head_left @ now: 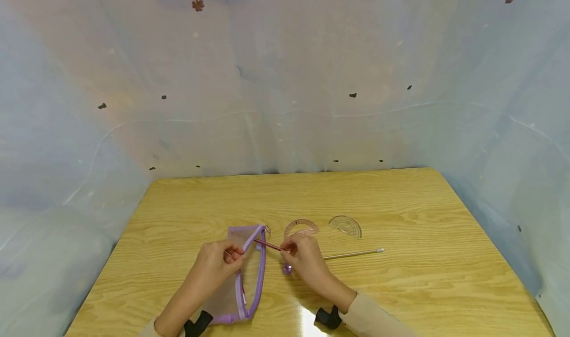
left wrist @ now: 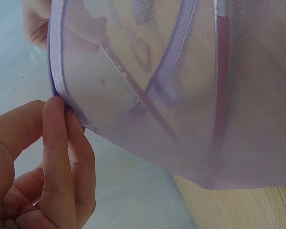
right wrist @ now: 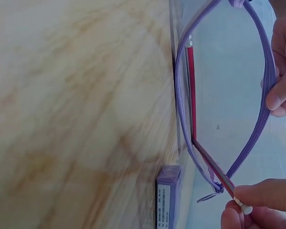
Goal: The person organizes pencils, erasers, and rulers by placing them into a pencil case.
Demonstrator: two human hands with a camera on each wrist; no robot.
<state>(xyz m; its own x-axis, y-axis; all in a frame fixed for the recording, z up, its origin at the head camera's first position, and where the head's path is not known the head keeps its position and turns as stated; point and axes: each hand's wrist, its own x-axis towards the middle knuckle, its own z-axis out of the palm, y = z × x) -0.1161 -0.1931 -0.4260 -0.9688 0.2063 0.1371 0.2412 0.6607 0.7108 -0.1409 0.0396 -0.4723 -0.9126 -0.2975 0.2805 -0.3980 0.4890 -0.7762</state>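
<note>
Right at the bottom of the head view, the beige sleeves (head_left: 376,318) are sitting closest, with a black wrist gadget (head_left: 329,318) poking out by the right one. Past that, the right hand (head_left: 309,263) is pinching a red pencil (head_left: 268,245) near its white eraser end, so that grip is clamped on it, thumb and fingers together. The pencil is slanting into the mouth of a mesh pencil case (head_left: 222,297) with purple trim, and its far end is showing through the mesh in the left wrist view. The left hand (head_left: 218,259) is pinching the case's purple zip edge, that grip clamped on it too, and the mouth is gaping wide. A second red pencil (right wrist: 191,90) is lying inside the case.

Over on the tabletop (head_left: 401,203), a small purple block (head_left: 287,269) is sitting by the right hand, its label coming out too tiny to read. A pale gold pencil (head_left: 356,254) is lying to the right, one end hiding behind that hand. Just beyond the hand a pink protractor (head_left: 302,222) is resting, with a clear protractor (head_left: 347,225) lying to its right. A cloudy pastel sheet (head_left: 285,79) is hanging behind everything.
</note>
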